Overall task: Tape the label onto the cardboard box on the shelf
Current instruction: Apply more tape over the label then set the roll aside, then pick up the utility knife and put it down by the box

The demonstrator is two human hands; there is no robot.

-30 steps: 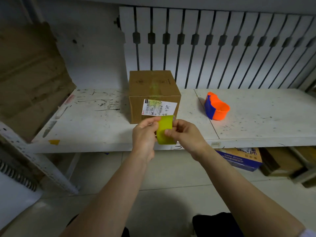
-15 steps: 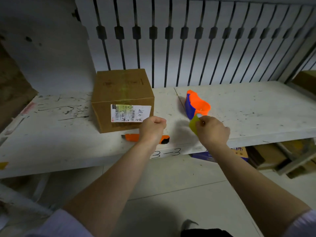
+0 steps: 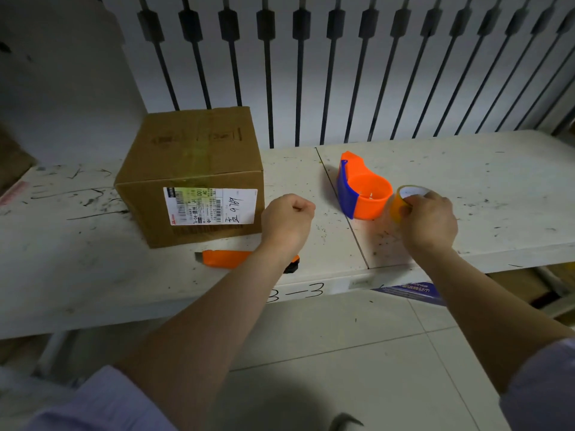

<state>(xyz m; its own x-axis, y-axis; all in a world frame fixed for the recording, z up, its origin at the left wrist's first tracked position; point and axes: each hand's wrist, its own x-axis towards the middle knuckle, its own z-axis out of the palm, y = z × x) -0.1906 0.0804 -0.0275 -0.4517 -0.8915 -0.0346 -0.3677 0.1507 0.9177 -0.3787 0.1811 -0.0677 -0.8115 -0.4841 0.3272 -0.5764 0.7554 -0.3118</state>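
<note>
A brown cardboard box stands on the white shelf, left of centre. A white printed label lies flat on its front face, with yellowish tape running down from the box top over the label's left part. My left hand is a closed fist just right of the box, holding nothing that I can see. My right hand grips a yellow tape roll resting on the shelf beside an orange and blue tape dispenser.
An orange utility knife lies on the shelf in front of the box, partly under my left forearm. The shelf edge reads "3-3". A blue-printed carton sits below the shelf. White slatted panels form the back wall.
My right hand carried the yellow tape away from the box to the right and set it down by the dispenser. My left hand let go of the tape and closed into a fist.
</note>
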